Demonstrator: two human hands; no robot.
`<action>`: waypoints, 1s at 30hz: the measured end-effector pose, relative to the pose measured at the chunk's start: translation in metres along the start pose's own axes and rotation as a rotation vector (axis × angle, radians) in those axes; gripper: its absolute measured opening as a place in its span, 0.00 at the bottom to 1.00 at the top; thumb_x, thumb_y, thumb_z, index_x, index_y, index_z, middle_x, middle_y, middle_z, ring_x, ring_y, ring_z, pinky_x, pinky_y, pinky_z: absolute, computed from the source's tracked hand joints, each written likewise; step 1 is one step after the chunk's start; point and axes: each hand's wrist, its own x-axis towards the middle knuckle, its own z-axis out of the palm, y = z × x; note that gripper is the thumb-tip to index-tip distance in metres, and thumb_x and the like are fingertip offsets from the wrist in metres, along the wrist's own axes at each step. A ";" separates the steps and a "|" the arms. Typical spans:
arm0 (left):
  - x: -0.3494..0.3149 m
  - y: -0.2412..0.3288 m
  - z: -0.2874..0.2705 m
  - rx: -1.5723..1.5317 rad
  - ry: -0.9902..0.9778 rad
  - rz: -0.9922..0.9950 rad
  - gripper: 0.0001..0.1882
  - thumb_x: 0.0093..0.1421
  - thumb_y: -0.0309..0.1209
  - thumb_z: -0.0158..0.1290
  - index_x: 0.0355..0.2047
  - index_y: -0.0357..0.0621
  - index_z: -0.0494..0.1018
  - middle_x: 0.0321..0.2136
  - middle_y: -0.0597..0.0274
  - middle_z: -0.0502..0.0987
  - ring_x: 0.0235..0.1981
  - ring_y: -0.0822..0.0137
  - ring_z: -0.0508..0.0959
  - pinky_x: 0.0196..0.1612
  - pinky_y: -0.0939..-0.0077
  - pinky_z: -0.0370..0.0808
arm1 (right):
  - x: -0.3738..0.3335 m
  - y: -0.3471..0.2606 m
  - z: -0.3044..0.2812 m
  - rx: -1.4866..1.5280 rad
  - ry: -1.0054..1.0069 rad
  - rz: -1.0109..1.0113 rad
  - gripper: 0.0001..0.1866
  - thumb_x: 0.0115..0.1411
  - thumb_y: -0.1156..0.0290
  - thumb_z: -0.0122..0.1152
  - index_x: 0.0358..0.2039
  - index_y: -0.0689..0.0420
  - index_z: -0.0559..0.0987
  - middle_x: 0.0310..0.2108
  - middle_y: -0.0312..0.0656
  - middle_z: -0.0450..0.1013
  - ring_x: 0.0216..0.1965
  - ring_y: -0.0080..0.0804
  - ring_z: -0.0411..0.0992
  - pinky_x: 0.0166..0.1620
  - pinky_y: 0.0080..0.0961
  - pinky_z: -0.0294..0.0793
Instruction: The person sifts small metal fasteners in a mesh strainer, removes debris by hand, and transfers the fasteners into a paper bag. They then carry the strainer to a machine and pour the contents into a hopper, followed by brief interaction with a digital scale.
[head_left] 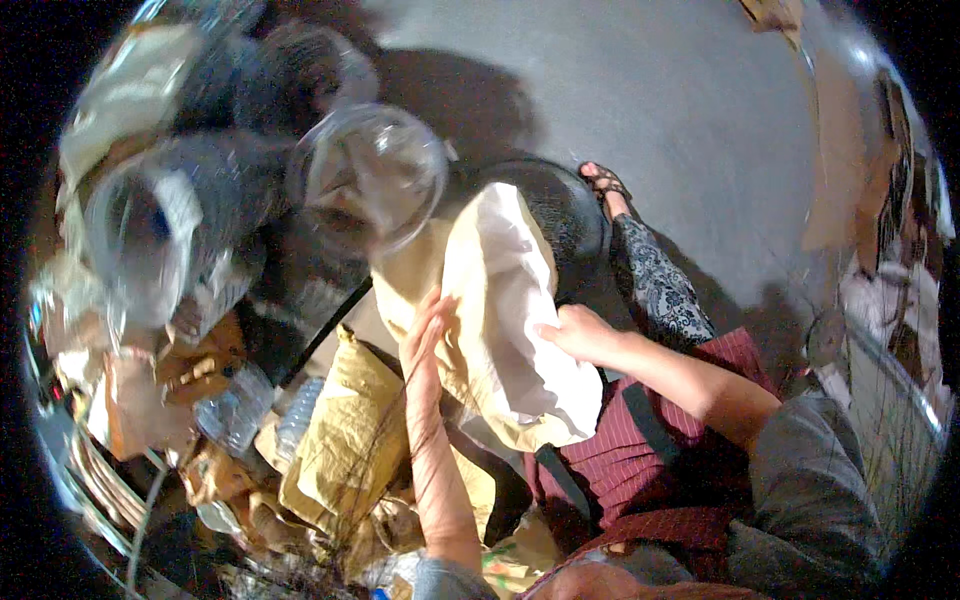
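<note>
A large paper bag, yellowish outside and white inside, hangs in front of my body with its mouth spread wide. My right hand is closed on the bag's right rim, the fingers pinching the paper. My left hand lies along the outer left side of the bag, fingers stretched out against the paper. Just left of my left forearm is a crumpled yellow paper sack. Beyond the bag is a black round bin, partly hidden by it.
Dark bins with clear plastic liners stand at the far left, one with a round clear rim. Clear plastic bottles and crumpled brown paper heap up at the left. Cardboard sheets line the right side. Grey floor stretches ahead.
</note>
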 end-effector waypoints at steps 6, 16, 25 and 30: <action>-0.185 -0.142 -0.061 -0.307 0.616 -0.507 0.18 0.64 0.37 0.48 0.51 0.41 0.72 0.50 0.56 0.73 0.54 0.62 0.70 0.60 0.67 0.60 | -0.092 -0.106 0.108 -0.330 -0.017 -0.025 0.25 0.62 0.52 0.50 0.25 0.63 0.81 0.20 0.56 0.74 0.24 0.54 0.75 0.31 0.44 0.74; -0.326 -0.131 -0.078 -1.029 0.985 -0.474 0.15 0.63 0.37 0.48 0.47 0.45 0.73 0.44 0.59 0.75 0.49 0.64 0.71 0.55 0.66 0.64 | -0.130 -0.258 0.297 -0.323 -0.650 -1.197 0.14 0.57 0.66 0.55 0.39 0.63 0.77 0.26 0.49 0.73 0.31 0.53 0.73 0.34 0.43 0.73; -0.206 -0.082 -0.032 -1.242 0.865 -0.356 0.12 0.62 0.38 0.47 0.43 0.49 0.74 0.39 0.61 0.75 0.45 0.66 0.72 0.50 0.64 0.68 | -0.054 -0.194 0.247 0.151 -0.484 -0.889 0.21 0.56 0.69 0.57 0.51 0.60 0.72 0.41 0.50 0.73 0.45 0.49 0.70 0.49 0.40 0.70; -0.087 -0.175 0.037 -1.175 0.331 -0.731 0.12 0.62 0.37 0.48 0.43 0.47 0.73 0.39 0.63 0.77 0.43 0.67 0.73 0.47 0.64 0.71 | 0.052 -0.073 0.083 0.145 -0.142 -0.461 0.14 0.58 0.74 0.57 0.46 0.58 0.75 0.40 0.42 0.76 0.39 0.32 0.75 0.43 0.29 0.75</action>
